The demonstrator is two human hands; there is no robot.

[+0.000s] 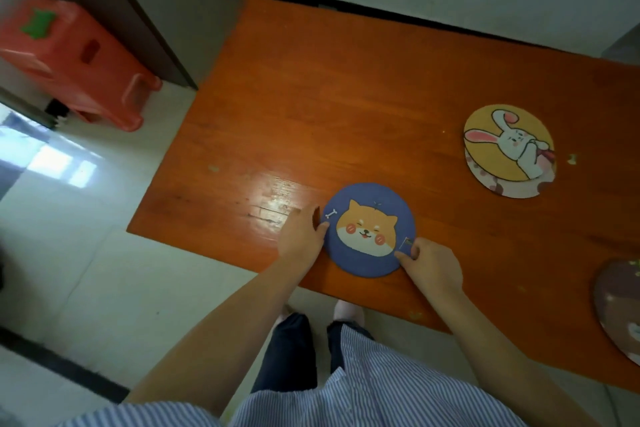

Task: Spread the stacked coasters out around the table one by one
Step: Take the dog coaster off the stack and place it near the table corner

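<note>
The orange wooden desk [311,107] lies bare across the whole upper and left middle of the frame, from the far edge down to the glossy patch. At lower centre a round blue coaster with a dog face [370,230] takes up the near edge, with the left hand [300,235] and the right hand [433,267] touching its two sides. At right, a round yellow coaster with a rabbit [507,149] overlaps another coaster beneath it. A round brownish coaster [616,308] lies at the lower right edge. Open strips separate these three.
</note>
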